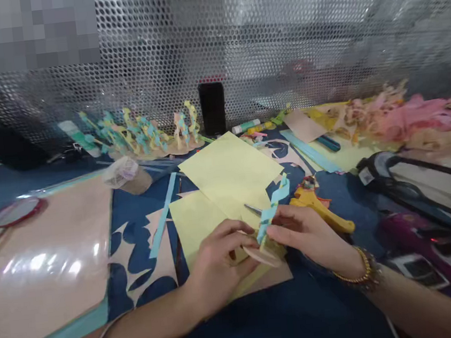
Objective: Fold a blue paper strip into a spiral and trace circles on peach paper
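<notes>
Two yellow paper sheets lie under the left hand, curled closed on a pale card disc, and the right hand, pinching a twisted blue paper strip that rises from the disc, just beside a metal blade tip.

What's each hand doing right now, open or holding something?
Left hand: closed, holding a small beige paper oval.
Right hand: closed, pinching a twisted blue-and-yellow paper strip.

The hands cover most of a metal blade, only its tip showing; at upper right the pink paper scraps blur together, and the magenta object at lower right is too blurred to name.
</notes>
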### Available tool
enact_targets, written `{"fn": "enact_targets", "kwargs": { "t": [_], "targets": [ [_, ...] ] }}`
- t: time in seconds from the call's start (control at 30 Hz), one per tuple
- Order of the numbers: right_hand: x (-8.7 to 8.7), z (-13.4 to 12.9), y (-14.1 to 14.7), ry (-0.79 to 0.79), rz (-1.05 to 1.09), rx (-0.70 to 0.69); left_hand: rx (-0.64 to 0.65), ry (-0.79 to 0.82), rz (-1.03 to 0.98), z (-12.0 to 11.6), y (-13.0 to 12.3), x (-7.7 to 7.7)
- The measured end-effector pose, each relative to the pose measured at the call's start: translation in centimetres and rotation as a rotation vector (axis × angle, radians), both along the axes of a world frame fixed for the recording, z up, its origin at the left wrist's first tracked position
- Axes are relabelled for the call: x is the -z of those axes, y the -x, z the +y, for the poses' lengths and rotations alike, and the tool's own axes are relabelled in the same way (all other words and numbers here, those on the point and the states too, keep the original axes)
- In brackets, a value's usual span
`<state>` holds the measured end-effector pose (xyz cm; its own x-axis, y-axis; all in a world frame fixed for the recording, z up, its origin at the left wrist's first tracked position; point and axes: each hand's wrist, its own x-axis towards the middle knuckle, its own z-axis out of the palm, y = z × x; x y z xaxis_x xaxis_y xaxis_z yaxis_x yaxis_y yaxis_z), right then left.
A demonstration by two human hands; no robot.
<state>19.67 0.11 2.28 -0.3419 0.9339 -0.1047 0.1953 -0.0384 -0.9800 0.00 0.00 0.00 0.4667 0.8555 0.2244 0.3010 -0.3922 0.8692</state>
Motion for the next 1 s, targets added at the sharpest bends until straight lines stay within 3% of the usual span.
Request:
{"fn": "enact_targets", "kwargs": {
  "t": [0.2, 0.37, 0.47, 0.57, 0.7, 0.83, 1.0],
  "targets": [
    [0.4, 0.3, -0.2, -0.016, 0.007, 0.182, -0.05, 0.042, 0.009, 0.2, -0.1, -0.2],
    [0.5, 0.5, -0.1, 0.025, 0.101, 0.243, -0.29, 0.281, -0.09, 1.0, 0.1, -0.7],
    [0.5, 0.5, -0.1, -0.001, 0.083, 0.232, -0.347, 0.331, -0.163, 1.3, 0.3, -0.9],
    [0.5, 0.5, -0.2, -0.044, 0.032, 0.231, -0.329, 0.281, -0.256, 1.4, 0.5, -1.2],
    [0.7, 0.4, -0.1, -0.058, 0.022, 0.203, -0.25, 0.259, -0.204, 1.6, 0.0, -2.4],
    [0.5, 0.3, -0.2, -0.137, -0.018, 0.192, 0.017, 0.436, -0.148, 2.4, -1.2, -3.8],
    [0.0, 0.4, -0.4, -0.202, -0.006, 0.18, 0.083, 0.578, -0.107, 3.2, -1.9, -4.0]
  ]
}}
